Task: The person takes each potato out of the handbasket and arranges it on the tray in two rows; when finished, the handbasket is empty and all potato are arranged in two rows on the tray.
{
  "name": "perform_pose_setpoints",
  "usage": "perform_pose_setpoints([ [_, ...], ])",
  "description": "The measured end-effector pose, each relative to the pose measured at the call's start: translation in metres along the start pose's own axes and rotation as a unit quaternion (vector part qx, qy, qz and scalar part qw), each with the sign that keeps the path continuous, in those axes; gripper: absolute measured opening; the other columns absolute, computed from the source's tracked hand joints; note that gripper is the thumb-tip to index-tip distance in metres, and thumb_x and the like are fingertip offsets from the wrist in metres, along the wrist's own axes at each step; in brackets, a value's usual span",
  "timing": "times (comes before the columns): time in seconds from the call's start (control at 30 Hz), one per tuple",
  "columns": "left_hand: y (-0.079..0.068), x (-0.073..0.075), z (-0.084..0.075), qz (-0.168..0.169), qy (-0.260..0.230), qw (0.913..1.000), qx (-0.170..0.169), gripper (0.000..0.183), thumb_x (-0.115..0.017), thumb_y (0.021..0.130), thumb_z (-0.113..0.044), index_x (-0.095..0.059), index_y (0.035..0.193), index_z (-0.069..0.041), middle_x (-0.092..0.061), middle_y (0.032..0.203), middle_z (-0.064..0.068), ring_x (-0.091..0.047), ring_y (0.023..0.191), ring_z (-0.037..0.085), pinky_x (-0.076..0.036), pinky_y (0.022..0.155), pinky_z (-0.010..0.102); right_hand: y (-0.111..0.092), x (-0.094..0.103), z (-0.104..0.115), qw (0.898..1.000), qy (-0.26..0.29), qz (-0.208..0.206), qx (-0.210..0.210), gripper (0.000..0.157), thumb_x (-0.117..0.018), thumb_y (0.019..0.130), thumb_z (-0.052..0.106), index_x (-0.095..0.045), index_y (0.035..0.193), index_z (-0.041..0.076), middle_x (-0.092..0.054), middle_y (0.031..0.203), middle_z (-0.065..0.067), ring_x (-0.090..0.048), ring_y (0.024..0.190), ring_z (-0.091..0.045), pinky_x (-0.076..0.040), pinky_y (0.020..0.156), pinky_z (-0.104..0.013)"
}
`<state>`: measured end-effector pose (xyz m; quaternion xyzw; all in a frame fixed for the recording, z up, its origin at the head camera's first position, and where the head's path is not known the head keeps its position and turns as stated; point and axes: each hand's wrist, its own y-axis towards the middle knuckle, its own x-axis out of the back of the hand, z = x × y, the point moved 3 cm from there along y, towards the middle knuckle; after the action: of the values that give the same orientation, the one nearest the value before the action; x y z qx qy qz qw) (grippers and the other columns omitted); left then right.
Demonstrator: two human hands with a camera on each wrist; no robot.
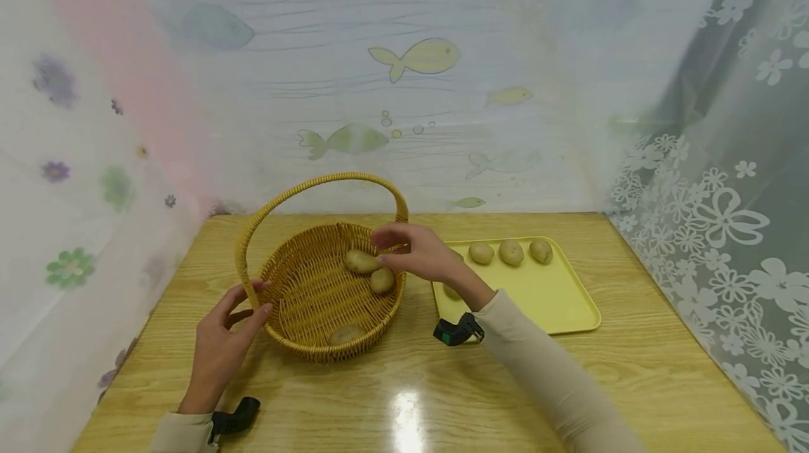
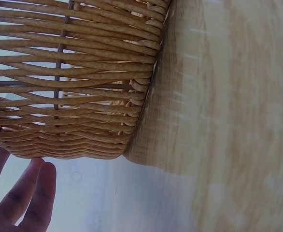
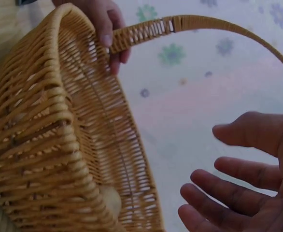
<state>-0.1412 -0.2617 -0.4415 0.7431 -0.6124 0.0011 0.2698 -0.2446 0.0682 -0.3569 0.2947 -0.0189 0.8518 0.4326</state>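
A round wicker basket (image 1: 303, 349) with a tall arched handle (image 1: 329, 179) stands on the table. My left hand (image 1: 221, 340) holds its left rim at the foot of the handle, thumb on one side and fingers on the other. Over the basket's right rim hovers my right hand (image 1: 413, 251), fingers loosely bent and spread with nothing between them, as the right wrist view also shows. Inside the basket lie a long potato (image 1: 360, 261), a smaller potato (image 1: 382, 281) beside it, and a potato (image 1: 346, 333) near the front wall.
To the right of the basket lies a yellow tray (image 1: 550, 305). A row of potatoes (image 1: 510, 253) runs along its back edge, and another potato (image 1: 451, 291) is partly hidden by my right arm. Patterned curtains (image 1: 404, 109) enclose the wooden table (image 1: 354, 411).
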Motion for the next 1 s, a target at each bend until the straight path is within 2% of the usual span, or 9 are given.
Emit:
perform_pose_setpoints([
  [0.17,-0.001,0.0,-0.001,0.0,0.001,1.0,0.0,0.041,-0.073,0.1,-0.008,-0.065,0.14,-0.011,-0.067,0.135,0.007,-0.056,0.124,0.007,-0.052,0.089,0.015,0.017,-0.01,0.0,1.0,-0.014,0.019,-0.001,0.039,-0.072,0.101,0.013,-0.064,0.137,0.0,-0.066,0.133,-0.017,-0.062,0.122,-0.026,-0.053,0.102,-0.036],
  [0.33,-0.002,0.001,-0.001,0.0,0.005,1.0,0.0,0.04,-0.073,0.101,-0.01,-0.065,0.14,-0.012,-0.067,0.135,0.007,-0.056,0.124,0.006,-0.052,0.089,0.015,0.032,-0.02,-0.003,0.999,-0.04,0.029,-0.017,0.038,-0.072,0.101,0.016,-0.066,0.138,0.005,-0.067,0.133,-0.01,-0.062,0.12,-0.02,-0.052,0.101,-0.031],
  [0.53,-0.002,0.0,0.0,-0.001,0.004,1.0,0.0,0.04,-0.073,0.1,-0.01,-0.065,0.139,-0.012,-0.067,0.134,0.007,-0.056,0.124,0.006,-0.051,0.089,0.014,0.047,-0.033,-0.009,0.998,-0.033,0.039,-0.036,0.039,-0.07,0.103,0.017,-0.064,0.14,0.004,-0.065,0.135,-0.012,-0.061,0.12,-0.018,-0.051,0.101,-0.031],
  [0.73,-0.002,0.0,0.001,0.0,0.0,1.0,-0.002,0.04,-0.073,0.1,-0.009,-0.066,0.139,-0.012,-0.067,0.134,0.007,-0.056,0.125,0.007,-0.051,0.089,0.015,0.059,-0.042,-0.011,0.998,-0.033,0.03,-0.044,0.034,-0.067,0.104,0.01,-0.066,0.137,0.002,-0.066,0.133,-0.014,-0.062,0.12,-0.02,-0.051,0.101,-0.032],
  [1.0,-0.002,0.001,0.0,0.002,0.005,1.0,-0.005,0.04,-0.073,0.1,-0.009,-0.065,0.139,-0.012,-0.067,0.134,0.007,-0.055,0.126,0.006,-0.051,0.09,0.014,0.077,-0.05,-0.019,0.997,-0.027,0.002,-0.074,0.029,-0.065,0.105,0.008,-0.068,0.132,-0.001,-0.07,0.125,-0.009,-0.064,0.117,-0.02,-0.052,0.098,-0.028],
])
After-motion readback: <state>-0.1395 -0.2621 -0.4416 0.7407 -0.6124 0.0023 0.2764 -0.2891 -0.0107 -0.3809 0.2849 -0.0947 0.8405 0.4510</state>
